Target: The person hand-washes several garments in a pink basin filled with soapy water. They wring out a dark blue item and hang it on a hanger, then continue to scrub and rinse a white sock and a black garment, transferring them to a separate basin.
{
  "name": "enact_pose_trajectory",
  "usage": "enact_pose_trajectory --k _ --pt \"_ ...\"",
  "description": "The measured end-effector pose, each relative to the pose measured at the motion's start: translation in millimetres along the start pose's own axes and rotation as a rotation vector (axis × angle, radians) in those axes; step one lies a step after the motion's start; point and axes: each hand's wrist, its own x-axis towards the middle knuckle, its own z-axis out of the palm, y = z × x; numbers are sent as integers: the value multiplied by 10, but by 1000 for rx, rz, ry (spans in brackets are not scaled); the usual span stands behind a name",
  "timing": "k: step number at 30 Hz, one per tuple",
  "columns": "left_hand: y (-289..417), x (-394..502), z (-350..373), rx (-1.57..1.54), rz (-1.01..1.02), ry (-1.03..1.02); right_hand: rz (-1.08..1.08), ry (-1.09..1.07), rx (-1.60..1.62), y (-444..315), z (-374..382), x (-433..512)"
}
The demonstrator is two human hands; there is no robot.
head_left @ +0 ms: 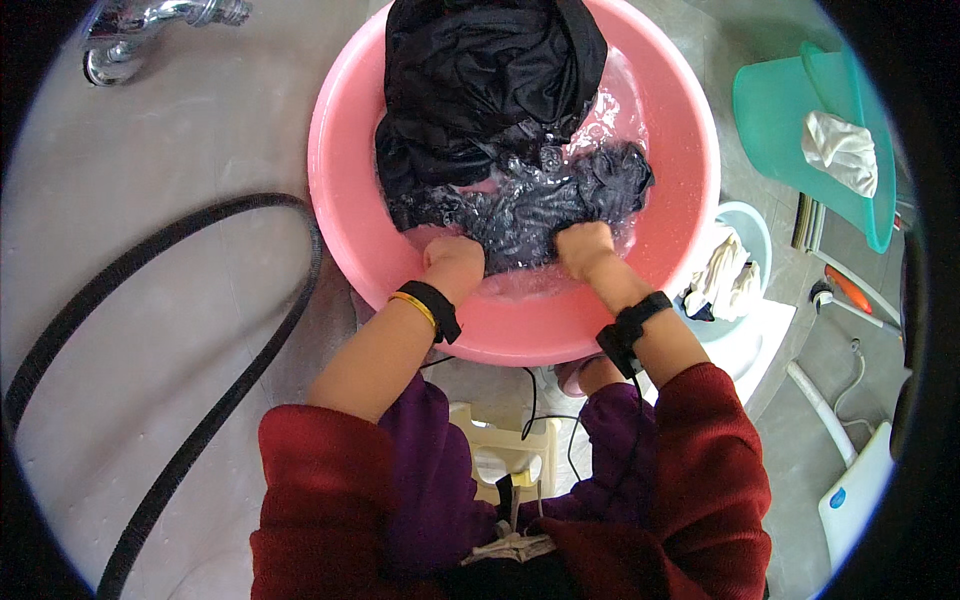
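A large pink plastic basin [517,334] stands in front of me with sudsy water in its bottom. Soaked black cloth [495,67] fills much of it, its upper part bunched over the far rim. The wet dark garment [540,214] nearest me lies stretched across the water between my fists. My left hand [455,259] grips its near left edge, knuckles up, fingers mostly hidden. On the right, my right hand [585,247] is closed on the same cloth, close to the water. Each wrist wears a black strap.
A teal tub [780,112] with a white cloth [840,150] over its rim stands at right. Below it, a pale blue basin [757,232] holds white cloths. A black hose [187,210] loops at left, beneath a chrome faucet [150,22]. A cream stool [551,457] sits beneath me.
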Motion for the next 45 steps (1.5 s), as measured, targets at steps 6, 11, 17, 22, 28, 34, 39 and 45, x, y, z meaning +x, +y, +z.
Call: enact_pose_trajectory --k 6,11,17,22,28,34,39,45 --pt "-339 41 -212 -134 -179 -21 94 -9 128 239 -86 -230" --pt "-519 -728 -704 -102 -207 184 212 270 348 602 -570 -1182" --pt "-346 -1862 -1255 -264 -187 592 304 714 93 780 -1155 -2429" --pt "-298 -2766 -1757 -341 -116 831 364 976 24 761 -1558 -3564" --pt "-228 -3898 -2254 -373 -44 986 330 1295 30 783 -1814 -4458" --pt "-182 -4070 -2325 -376 54 1073 203 1357 230 932 -1747 -4360" --pt "-175 -2773 -1935 -269 206 691 134 957 368 1017 -1415 -2968" --pt "9 -1016 -993 14 182 379 27 512 458 701 -589 -1211"
